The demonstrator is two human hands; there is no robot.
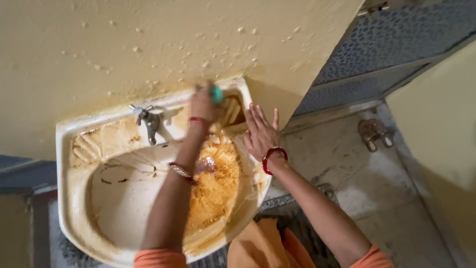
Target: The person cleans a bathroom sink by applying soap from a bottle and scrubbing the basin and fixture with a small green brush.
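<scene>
We note orange short sleeves [159, 258] on both arms, a red bangle [273, 159] on the right wrist, red thread [199, 120] and beaded bangle [181, 171] on the left arm.

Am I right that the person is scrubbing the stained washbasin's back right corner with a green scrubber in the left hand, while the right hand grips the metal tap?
Not quite: the right hand lies open on the washbasin's right rim, well away from the tap, which nobody touches. The head view shows it. The left hand does hold the green scrubber at the back right corner.
</scene>
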